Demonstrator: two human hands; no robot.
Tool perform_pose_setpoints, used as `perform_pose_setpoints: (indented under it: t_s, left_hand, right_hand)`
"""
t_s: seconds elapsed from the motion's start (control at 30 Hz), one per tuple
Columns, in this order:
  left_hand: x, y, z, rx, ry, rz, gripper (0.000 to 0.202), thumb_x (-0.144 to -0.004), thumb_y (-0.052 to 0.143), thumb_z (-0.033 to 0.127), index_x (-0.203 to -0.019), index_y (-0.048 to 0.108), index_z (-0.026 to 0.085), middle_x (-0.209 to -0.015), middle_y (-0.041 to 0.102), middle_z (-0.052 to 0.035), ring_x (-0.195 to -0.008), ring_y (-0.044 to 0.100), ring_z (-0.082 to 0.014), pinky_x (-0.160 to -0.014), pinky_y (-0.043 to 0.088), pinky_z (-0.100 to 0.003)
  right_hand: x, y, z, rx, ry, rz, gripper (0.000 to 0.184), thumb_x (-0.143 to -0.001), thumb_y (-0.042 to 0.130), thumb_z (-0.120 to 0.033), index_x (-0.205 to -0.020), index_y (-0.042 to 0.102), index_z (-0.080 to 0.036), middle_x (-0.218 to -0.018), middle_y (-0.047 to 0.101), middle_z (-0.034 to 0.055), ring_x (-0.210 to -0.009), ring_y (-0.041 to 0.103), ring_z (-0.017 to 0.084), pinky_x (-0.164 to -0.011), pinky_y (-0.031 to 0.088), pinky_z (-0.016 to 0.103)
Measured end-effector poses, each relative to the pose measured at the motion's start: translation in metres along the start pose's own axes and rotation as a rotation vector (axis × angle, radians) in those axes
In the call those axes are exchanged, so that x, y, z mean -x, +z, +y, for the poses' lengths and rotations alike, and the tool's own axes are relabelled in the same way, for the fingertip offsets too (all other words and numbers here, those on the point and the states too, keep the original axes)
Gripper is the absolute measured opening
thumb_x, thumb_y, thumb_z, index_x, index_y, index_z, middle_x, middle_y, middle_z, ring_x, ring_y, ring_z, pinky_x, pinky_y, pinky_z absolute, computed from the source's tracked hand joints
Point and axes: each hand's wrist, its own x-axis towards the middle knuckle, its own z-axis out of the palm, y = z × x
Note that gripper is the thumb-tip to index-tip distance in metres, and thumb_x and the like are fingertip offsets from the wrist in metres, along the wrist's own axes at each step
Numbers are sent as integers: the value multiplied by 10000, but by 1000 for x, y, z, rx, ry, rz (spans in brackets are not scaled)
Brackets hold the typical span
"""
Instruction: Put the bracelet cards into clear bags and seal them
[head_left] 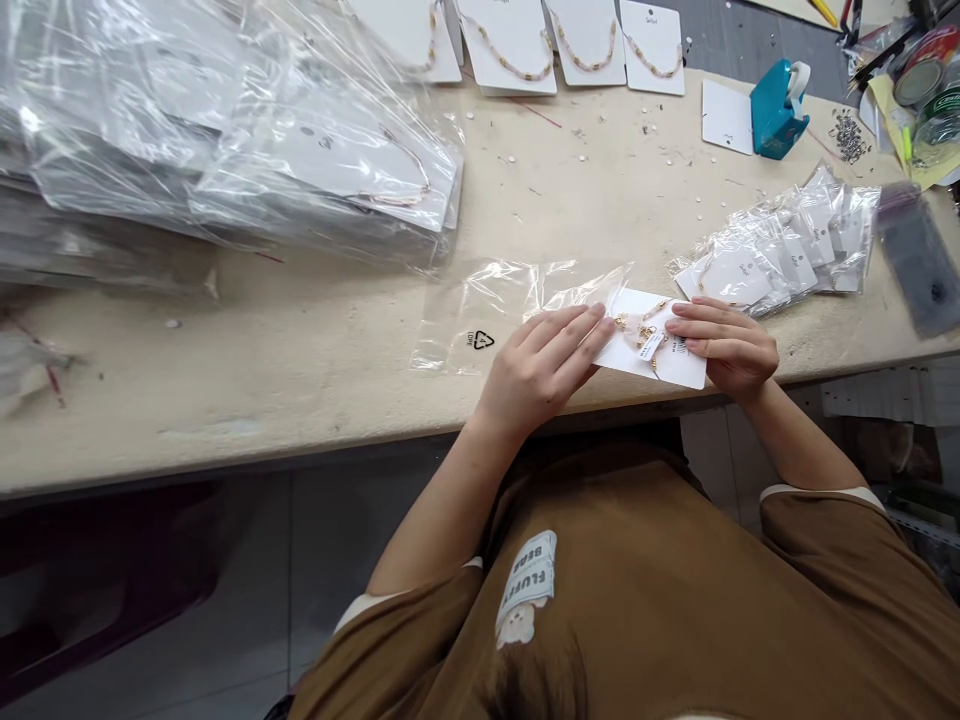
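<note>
Near the table's front edge, a white jewelry card (627,352) lies tilted between my two hands. A beaded bracelet (646,328) in pink and gold and a small white tag (651,346) show on its face. My left hand (546,362) is closed on the card's left end, fingers on top, the thumb hidden. My right hand (726,347) grips the right end, fingers laid over the card. Under and left of the card lies a clear plastic bag (480,310) with a printed recycling mark, flat on the table and partly beneath my left hand.
Large clear bags of carded jewelry (247,130) fill the left back. Several bracelet cards (517,50) line the back. A teal tape dispenser (780,108) stands back right, before a pile of small metal parts (850,136). Bagged cards (787,245) and a dark phone-like slab (921,260) lie right.
</note>
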Motion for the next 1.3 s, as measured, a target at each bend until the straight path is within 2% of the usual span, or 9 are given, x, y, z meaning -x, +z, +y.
perform_pose_setpoints:
  t_s: [0.1,0.17,0.37,0.47,0.6,0.77,0.9,1.0,1.3]
  left_hand:
    - [-2,-3,-5,46,51,-57,438,-1063,487,308,-1429,516,67,-1294,692,-196,-1228,666,-307,-970,603,-443]
    - [-1,-5,-7,85,46,-91,464,-1074,452,308,-1477,466,80,-1348,661,-198,-1305,619,-307,-1022,590,-461]
    - [1,-7,-6,191,8,-111,490,-1017,492,81,-1504,442,120,-1397,637,-169,-1357,580,-257,-1101,557,-427]
    - [-1,-8,-3,218,-27,-99,483,-1009,507,72,-1485,469,143,-1407,631,-165,-1374,564,-253,-1106,554,-422]
    - [-12,-14,-1,313,-32,-134,477,-1018,499,116,-1488,441,168,-1505,538,-180,-1460,459,-276,-1140,521,-487]
    - [-35,-26,-3,470,-72,-255,465,-1029,471,132,-1487,402,173,-1525,520,-167,-1443,487,-231,-1161,505,-441]
    - [-46,-29,-6,456,-17,-317,537,-1037,441,138,-1559,331,194,-1585,445,-158,-1487,423,-242,-1207,447,-456]
    - [-47,-27,-7,431,14,-333,557,-1049,420,152,-1587,289,210,-1613,401,-153,-1506,391,-242,-1209,437,-475]
    - [-46,-27,-2,415,6,-338,571,-1051,388,147,-1605,263,201,-1592,433,-157,-1478,439,-236,-1186,464,-444]
  right_hand:
    - [0,-3,-2,-9,-1,1,189,-944,614,-126,-802,630,-251,-1088,799,-23,-1059,757,229,-956,645,415]
    - [0,-5,-2,-5,-3,-15,190,-951,605,-136,-808,638,-256,-1090,798,-28,-1062,756,226,-956,646,420]
    - [1,-13,-4,20,-71,-67,185,-963,592,-162,-816,657,-254,-1112,791,-29,-1078,749,217,-984,637,406]
    - [0,-17,-7,57,-108,-97,172,-974,588,-202,-838,666,-270,-1110,791,-38,-1068,752,211,-983,642,406]
    - [-2,-28,-13,114,-131,-100,164,-975,589,-204,-841,653,-274,-1141,781,-48,-1063,756,199,-993,642,403]
    - [-5,-44,-20,178,-148,-90,165,-960,608,-219,-813,657,-273,-1124,787,-64,-1040,766,207,-988,647,396]
    - [-4,-52,-25,270,-169,-80,163,-940,637,-241,-789,674,-289,-1023,807,-88,-978,783,209,-955,662,389]
    - [-3,-54,-29,290,-190,-74,166,-943,626,-215,-795,666,-279,-1062,801,-80,-1001,778,198,-978,652,374]
    - [-6,-58,-39,334,-249,-84,212,-944,613,-174,-785,689,-294,-1027,803,-110,-962,784,172,-967,656,319]
